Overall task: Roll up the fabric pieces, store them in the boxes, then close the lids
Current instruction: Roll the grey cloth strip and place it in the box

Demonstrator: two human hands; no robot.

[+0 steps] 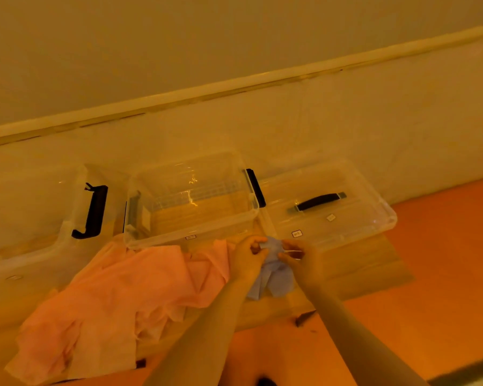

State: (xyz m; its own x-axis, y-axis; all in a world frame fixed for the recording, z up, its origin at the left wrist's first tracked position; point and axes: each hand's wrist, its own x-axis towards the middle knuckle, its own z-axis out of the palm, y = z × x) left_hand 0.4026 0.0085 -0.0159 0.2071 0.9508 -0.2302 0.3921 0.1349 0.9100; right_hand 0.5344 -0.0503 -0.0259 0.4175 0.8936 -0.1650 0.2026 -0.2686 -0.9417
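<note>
Head view: pink fabric [117,299] lies crumpled and spread over the near left of the wooden table [374,263]. Just right of it, a small blue fabric piece [273,274] is bunched between both hands, its loose end hanging down onto the table. Left hand [247,260] and right hand [301,260] each have fingers pinched shut on its upper edge (the folds hide how far it is rolled). Behind them stands an open clear box [191,201], its lid [329,207] lying flat to the right, and another clear box [31,213] sits at the left.
</note>
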